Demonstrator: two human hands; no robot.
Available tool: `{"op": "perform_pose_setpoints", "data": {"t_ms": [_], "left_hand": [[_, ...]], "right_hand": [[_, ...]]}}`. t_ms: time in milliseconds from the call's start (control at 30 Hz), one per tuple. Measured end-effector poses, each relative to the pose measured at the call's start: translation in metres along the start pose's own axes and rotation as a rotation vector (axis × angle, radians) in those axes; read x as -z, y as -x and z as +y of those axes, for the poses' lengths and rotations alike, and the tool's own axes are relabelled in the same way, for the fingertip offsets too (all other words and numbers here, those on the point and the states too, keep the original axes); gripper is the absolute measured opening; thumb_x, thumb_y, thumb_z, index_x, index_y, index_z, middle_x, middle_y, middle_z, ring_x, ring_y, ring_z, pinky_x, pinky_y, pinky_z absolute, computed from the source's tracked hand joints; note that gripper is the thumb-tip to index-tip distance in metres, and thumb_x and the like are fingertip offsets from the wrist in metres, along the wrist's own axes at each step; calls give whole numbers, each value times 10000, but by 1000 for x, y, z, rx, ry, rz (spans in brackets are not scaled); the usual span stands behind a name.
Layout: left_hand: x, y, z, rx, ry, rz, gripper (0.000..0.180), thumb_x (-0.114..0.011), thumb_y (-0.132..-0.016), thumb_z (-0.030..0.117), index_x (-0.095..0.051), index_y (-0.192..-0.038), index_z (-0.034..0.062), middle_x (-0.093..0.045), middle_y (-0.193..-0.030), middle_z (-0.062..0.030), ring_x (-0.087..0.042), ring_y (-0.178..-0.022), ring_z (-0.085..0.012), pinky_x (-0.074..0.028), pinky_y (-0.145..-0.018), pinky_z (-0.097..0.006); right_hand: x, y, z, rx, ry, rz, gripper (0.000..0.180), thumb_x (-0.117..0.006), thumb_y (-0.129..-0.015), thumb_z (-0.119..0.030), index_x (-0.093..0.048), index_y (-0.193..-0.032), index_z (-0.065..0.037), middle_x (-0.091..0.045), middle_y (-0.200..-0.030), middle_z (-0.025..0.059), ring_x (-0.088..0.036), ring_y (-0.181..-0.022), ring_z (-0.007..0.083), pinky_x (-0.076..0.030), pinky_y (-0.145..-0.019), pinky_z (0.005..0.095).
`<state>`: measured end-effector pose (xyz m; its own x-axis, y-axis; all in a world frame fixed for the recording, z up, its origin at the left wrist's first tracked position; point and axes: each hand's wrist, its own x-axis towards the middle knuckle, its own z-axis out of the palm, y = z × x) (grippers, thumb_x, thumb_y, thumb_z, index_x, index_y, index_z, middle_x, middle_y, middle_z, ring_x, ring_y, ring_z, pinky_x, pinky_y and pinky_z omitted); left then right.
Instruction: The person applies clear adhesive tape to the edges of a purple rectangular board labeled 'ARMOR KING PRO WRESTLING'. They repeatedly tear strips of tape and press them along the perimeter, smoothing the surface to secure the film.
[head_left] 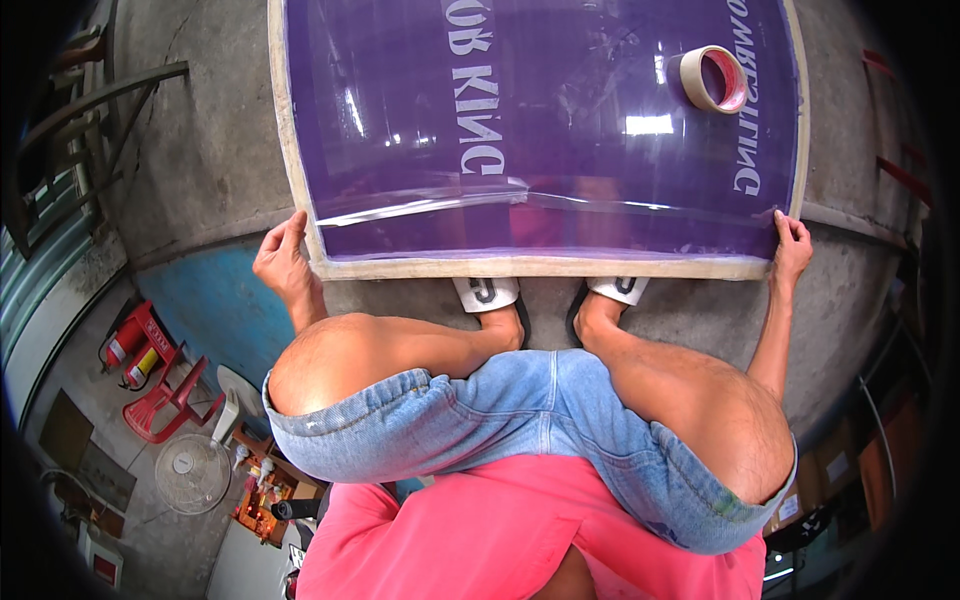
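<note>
In front of me lies a large screen-printing frame with a pale wooden border (560, 268) and a glossy purple mesh (380, 120) bearing light lettering. Over its near part stretches a sheet of clear plastic film (420, 207), its far edge creased and shiny. My left hand (287, 262) pinches the film's corner by the frame's left side. At the right side, my right hand (791, 246) has thumb and fingers closed on the opposite corner. A roll of cream tape (712, 78) with a reddish core rests on the mesh at the far right, apart from both hands.
My knees and feet are close to the frame's near edge. Behind on the left are a red plastic chair (165, 402), fire extinguishers (125, 340) and a fan (192, 474). A dark curved metal piece (110, 95) is at the far left. Cardboard boxes (835, 462) stand on the right.
</note>
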<state>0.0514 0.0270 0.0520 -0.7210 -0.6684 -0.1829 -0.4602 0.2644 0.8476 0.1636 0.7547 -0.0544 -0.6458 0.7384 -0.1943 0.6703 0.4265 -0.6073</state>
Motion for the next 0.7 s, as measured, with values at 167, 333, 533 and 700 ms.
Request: {"op": "perform_pose_setpoints", "data": {"t_ms": [167,333,533,700], "left_hand": [[25,21,36,-154,32,33,98,-790,-796,-7,-715,-844,-49,-674,-770,-58,-578,-718,-113,-459,-683,-252],[45,38,77,-318,123,-38,83,-713,-831,-59,-664,-767,-38,-586,-733,-55,-507,-761,-141,-403,-690,-268],[82,44,103,-397,92,-98,77,-610,-871,-45,-627,-797,-33,-596,-845,-77,-512,-916,-209,-398,-861,-342],[113,67,158,-790,-145,73,107,-503,-868,-2,-527,-764,-15,-573,-935,-133,-506,-1102,-320,-381,-1015,-483]], "right_hand": [[1,-4,-4,-16,10,-38,259,-818,-816,-240,-737,-889,-6,-653,-945,47,-584,-857,128,-466,-811,275],[2,-2,0,-14,5,-13,244,-826,-806,-222,-744,-889,-7,-659,-926,41,-590,-839,120,-468,-804,268],[2,-7,1,-28,-33,-14,219,-839,-781,-191,-744,-858,-10,-659,-880,43,-594,-813,123,-474,-780,273],[-8,-2,-17,-37,-86,-45,237,-847,-756,-200,-739,-820,1,-659,-862,53,-590,-787,130,-474,-751,281]]}}
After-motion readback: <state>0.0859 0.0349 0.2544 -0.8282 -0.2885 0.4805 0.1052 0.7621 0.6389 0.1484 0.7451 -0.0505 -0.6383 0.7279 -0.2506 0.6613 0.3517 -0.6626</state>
